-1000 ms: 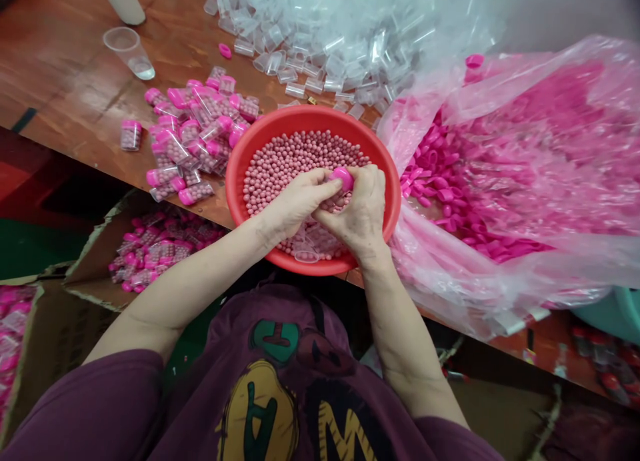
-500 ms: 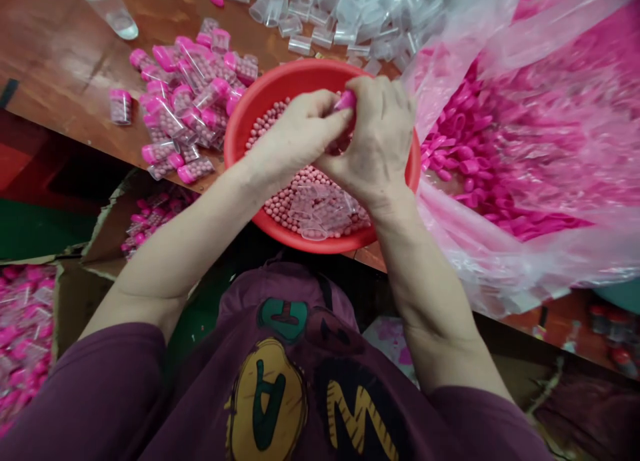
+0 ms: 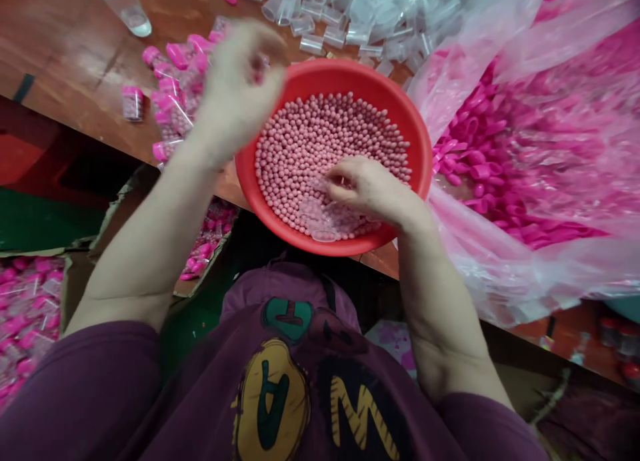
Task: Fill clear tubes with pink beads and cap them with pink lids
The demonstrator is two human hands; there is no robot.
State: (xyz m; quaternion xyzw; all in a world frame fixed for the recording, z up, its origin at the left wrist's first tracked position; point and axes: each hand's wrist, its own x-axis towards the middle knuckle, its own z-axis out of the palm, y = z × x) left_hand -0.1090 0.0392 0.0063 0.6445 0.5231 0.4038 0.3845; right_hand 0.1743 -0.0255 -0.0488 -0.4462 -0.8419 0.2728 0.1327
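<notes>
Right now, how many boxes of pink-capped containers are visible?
2: one box at the picture's left edge, another box below the table, partly behind the left forearm. Others may be hidden.

Letters A (image 3: pixel 265 418) and M/W (image 3: pixel 357 414) on shirt (image 3: pixel 200 401)

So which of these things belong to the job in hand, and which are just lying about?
Likely part of the job:
Red bowl
Pink beads in it
Clear tubes, heaped behind it and some inside
Loose pink caps
Bead-filled bottles

Seemingly just lying about:
Plastic cup
Dark red containers, right edge, too dim to make out
</notes>
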